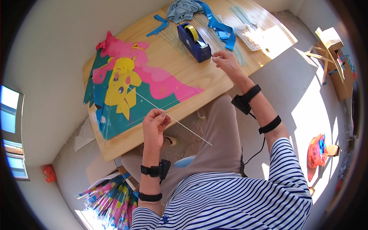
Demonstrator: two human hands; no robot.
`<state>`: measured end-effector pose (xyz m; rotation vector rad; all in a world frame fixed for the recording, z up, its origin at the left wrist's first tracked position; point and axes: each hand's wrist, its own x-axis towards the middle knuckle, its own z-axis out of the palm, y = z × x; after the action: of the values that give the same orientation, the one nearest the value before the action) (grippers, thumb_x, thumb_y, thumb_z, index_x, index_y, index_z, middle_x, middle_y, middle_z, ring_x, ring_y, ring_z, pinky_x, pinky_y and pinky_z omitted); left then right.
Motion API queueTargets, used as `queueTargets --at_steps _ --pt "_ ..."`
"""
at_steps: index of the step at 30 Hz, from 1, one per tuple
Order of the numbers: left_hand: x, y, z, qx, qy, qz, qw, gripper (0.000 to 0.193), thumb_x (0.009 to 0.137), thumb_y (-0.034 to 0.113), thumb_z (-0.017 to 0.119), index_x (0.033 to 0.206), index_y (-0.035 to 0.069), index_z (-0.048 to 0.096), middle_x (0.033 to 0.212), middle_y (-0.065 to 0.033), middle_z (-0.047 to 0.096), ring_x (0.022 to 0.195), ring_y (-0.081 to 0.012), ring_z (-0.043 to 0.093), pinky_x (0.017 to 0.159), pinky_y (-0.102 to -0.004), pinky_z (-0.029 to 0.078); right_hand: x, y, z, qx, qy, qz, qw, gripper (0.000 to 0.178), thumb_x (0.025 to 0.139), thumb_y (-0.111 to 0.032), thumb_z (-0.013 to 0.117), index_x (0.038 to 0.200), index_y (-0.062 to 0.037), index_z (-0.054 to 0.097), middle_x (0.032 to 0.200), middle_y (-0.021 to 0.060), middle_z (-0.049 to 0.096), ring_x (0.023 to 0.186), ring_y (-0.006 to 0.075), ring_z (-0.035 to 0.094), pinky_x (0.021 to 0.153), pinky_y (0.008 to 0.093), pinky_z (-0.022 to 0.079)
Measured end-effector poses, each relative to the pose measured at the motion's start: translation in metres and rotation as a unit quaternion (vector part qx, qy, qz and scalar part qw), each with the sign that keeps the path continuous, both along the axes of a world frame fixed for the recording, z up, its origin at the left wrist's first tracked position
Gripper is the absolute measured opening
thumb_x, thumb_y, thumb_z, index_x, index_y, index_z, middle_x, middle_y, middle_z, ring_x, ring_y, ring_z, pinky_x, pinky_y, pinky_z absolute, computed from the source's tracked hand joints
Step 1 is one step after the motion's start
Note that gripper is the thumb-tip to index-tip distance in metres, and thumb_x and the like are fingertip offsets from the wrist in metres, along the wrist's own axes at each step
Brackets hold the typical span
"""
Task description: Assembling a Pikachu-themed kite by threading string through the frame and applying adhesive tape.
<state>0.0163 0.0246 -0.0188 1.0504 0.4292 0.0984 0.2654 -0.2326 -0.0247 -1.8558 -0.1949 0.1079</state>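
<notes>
Centrally, left hand (156,122): closed in a thumb-and-finger pinch on a thin white rod (188,128), near the front edge of the wooden table (203,76).
Thin white rod: one, slanted; upper end over the yellow figure (112,97) of the printed sheet (153,82), lower end over the person's leg (226,126); contact with the sheet could not be told.
Right hand (226,61): fingers drawn together just beside the tape dispenser's near end; whether they gripped anything could not be told.
Tape dispenser (187,44): one, dark blue, fitted with a yellow roll (191,33); stood on the table.
Printed sheet: pink, green and yellow; lay across the table's left part.
Blue strips (230,40): several; lay on both sides of the dispenser.
Loose rods (166,36): many, thin, pale; lay around the dispenser.
Clear tray (255,49): one, holding small pieces; sat right of the strips.
Cloth (184,10): grey-blue, crumpled; lay at the far edge.
Lower left: multicoloured bundle (111,199) in clear wrapping.
Floor, right: red plastic bag (317,151).
</notes>
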Motion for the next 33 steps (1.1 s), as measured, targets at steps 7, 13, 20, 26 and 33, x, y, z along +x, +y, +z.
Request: queueTargets --at_steps 7,13,20,26,33 --pt "-0.023 0.001 0.002 0.013 0.028 0.002 1.000 0.004 0.091 0.002 0.060 0.094 0.005 0.060 0.086 -0.0066 0.065 0.079 -0.0170 0.065 0.075 -0.0306 0.055 0.105 0.052 -0.004 -0.166 0.001 -0.066 0.984 0.027 0.079 -0.021 0.072 0.091 0.0030 0.073 0.095 0.0188 0.072 0.084 0.0284 0.067 0.073 0.0378 0.050" --pt "-0.022 -0.003 0.006 0.016 0.035 -0.008 0.999 0.003 0.091 0.002 0.059 0.093 0.005 0.059 0.085 -0.0065 0.065 0.080 -0.0168 0.065 0.076 -0.0299 0.054 0.121 0.050 -0.006 -0.162 0.031 -0.060 0.984 0.025 0.078 -0.019 0.072 0.090 0.0034 0.072 0.091 0.0169 0.070 0.084 0.0276 0.066 0.071 0.0385 0.048" --pt "0.003 -0.028 0.018 0.009 0.024 -0.037 0.999 0.003 0.091 0.005 0.062 0.089 0.005 0.060 0.081 -0.0044 0.064 0.076 -0.0130 0.063 0.074 -0.0265 0.054 0.065 0.019 0.015 0.003 0.072 -0.007 0.997 0.022 0.084 -0.023 0.071 0.084 -0.0024 0.064 0.081 0.0067 0.062 0.082 0.0166 0.063 0.071 0.0356 0.048" --pt "0.049 -0.074 0.012 -0.005 0.023 -0.132 0.991 0.002 0.091 0.007 0.061 0.090 0.007 0.061 0.081 -0.0043 0.066 0.076 -0.0135 0.064 0.075 -0.0282 0.053 -0.131 -0.102 0.036 0.119 0.138 0.033 0.983 0.016 0.085 -0.016 0.066 0.082 -0.0005 0.065 0.080 0.0045 0.062 0.080 0.0141 0.058 0.081 0.0277 0.044" --pt "0.109 -0.150 -0.010 -0.029 0.040 -0.232 0.971 0.003 0.092 0.008 0.061 0.090 0.008 0.061 0.080 -0.0047 0.068 0.075 -0.0135 0.065 0.072 -0.0286 0.053 -0.266 -0.172 0.038 0.096 0.202 -0.099 0.970 0.012 0.087 -0.012 0.063 0.079 -0.0027 0.063 0.073 0.0019 0.059 0.075 0.0124 0.057 0.079 0.0284 0.046"
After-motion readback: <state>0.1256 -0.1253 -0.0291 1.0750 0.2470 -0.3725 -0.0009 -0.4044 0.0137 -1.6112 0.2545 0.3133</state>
